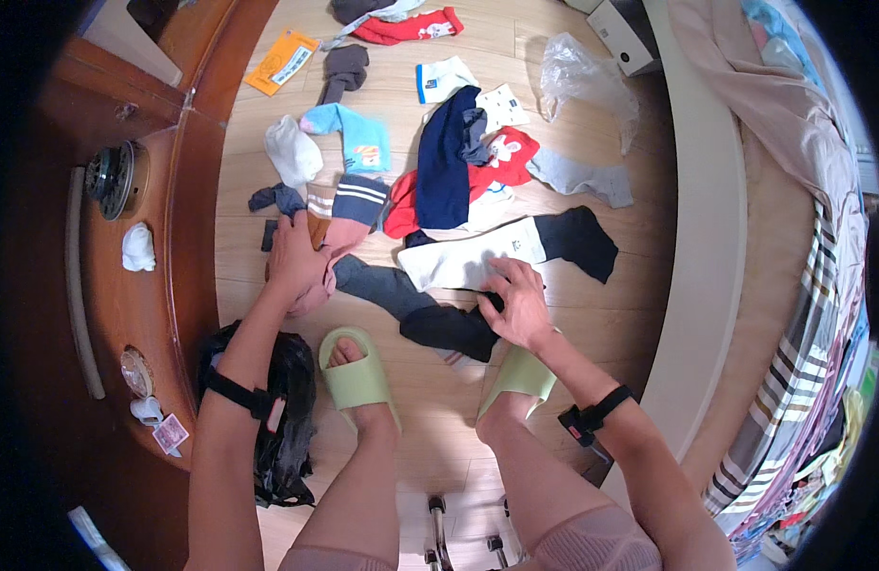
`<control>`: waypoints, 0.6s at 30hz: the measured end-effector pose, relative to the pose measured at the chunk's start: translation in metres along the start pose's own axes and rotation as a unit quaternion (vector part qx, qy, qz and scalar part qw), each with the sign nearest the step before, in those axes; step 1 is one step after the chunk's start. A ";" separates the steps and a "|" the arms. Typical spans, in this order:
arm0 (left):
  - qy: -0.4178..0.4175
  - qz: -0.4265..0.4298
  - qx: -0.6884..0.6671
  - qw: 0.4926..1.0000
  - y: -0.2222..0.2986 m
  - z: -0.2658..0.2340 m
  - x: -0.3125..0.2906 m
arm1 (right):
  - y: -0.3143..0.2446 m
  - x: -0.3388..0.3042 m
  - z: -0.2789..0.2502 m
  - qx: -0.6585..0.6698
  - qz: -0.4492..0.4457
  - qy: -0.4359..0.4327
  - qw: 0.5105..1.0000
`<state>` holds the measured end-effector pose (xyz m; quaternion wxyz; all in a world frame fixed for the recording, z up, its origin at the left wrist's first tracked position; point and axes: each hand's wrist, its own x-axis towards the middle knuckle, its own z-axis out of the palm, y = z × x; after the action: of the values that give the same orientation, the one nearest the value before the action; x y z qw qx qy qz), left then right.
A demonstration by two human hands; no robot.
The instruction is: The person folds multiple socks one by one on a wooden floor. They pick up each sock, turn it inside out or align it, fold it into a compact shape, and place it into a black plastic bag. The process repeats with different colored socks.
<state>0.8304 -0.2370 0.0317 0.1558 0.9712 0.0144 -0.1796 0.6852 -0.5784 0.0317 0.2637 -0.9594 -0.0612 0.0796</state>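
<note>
Left hand point(295, 259) was down on the pink sock point(349, 226), the one with a grey, white-striped cuff; brown sock point(318, 230) right beside it, by the fingertips. Fingers bent and fairly narrow; could not tell if they gripped anything. Right hand point(518, 306) was over the lower edge of the white-black sock point(473, 255), fingers curled, black sock point(444, 329) just under the fingertips. Spread looked narrow; grip could not be told either.

All four socks lay on the wood floor point(601, 328), ahead of the green slippers point(358, 383). Charcoal sock point(377, 285) ran between the hands, meeting the black sock. Farther out: navy sock point(444, 176) over red fabric point(512, 152), light grey sock point(584, 178) to the right, blue sock point(365, 143) and white sock point(293, 152) to the left. Orange packet point(282, 62) lay top left, clear bag point(571, 76) top right. Black bag point(287, 419) sat crumpled by the left forearm, partly behind it. Both wrists wore black straps point(237, 395).
</note>
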 end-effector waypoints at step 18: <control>0.109 -0.055 -0.183 0.975 -0.052 0.030 0.042 | -0.036 0.080 -0.059 0.202 -0.034 0.082 0.975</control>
<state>0.8547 -0.1975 -0.0253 0.3184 0.9377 0.1173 -0.0750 0.7719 -0.5639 0.0904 0.4589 -0.8868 -0.0547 0.0025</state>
